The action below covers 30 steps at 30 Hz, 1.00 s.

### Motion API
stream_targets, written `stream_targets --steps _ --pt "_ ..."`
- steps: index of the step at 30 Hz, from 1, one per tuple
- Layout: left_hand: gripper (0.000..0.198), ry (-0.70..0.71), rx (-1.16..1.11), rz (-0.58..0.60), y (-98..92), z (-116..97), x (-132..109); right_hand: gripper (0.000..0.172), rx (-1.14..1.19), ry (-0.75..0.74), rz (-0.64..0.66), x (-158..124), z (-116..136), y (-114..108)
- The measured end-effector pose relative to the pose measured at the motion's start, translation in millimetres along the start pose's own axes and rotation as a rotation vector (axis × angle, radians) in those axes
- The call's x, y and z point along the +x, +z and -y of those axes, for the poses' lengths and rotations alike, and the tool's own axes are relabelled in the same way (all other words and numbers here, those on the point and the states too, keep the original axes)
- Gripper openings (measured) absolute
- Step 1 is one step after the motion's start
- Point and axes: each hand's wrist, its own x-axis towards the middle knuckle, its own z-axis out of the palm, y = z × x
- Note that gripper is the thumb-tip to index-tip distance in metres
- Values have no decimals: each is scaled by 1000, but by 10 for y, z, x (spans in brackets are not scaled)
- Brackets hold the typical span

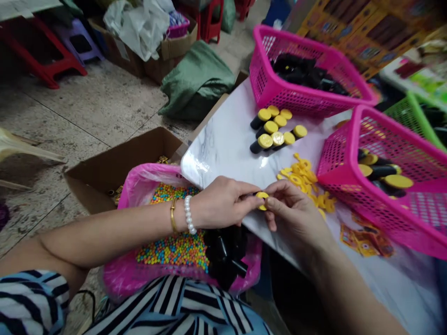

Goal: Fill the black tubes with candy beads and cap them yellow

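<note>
And here's the desk (pixel 223 135), white and marbled, its rounded left corner jutting out over a pink-lined tub (pixel 117 274) just below the near edge. Inside that tub, a bright spread of candy-coloured balls (pixel 174 253), with glossy black tubes (pixel 223 249) heaped at its right end! Up at the desk's far end, a pink mesh basket (pixel 296 95) piled with black pieces; along the right side, a second mesh basket (pixel 384 209) holding yellow-topped black tubes.

Down to the near edge now, and both hands are on the job. The left hand (pixel 223 200), fingers almost pinched together, meets the right hand (pixel 293 202), its thumb and forefinger nearly closed; between their fingertips sits a small round yellow piece (pixel 261 207), dark in the middle, just above the desk's near edge. Both have hold of it!

Beyond them stands a cluster of yellow-capped tubes (pixel 270 127), tilted, nearer the far basket. Beside the second basket, a scatter of yellow plastic bits (pixel 300 174), then orange printed cards (pixel 365 239) closer to the near edge.
</note>
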Motion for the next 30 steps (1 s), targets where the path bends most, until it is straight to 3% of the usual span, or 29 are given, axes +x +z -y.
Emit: stream_targets --steps 6,12,22,26,30 --pt "16 40 113 -75 57 30 -9 26 37 -68 -104 -10 -14 50" --pt "14 56 179 -44 94 41 13 25 40 -60 -159 -56 -22 74" --pt "18 70 157 -54 87 34 -5 23 -3 -68 -119 -54 -34 75" --pt "12 -70 64 -1 24 -44 32 21 -45 -66 -101 -80 -33 82" --pt "27 -245 -59 55 -56 -98 140 22 -70 -39 -89 -94 2 85"
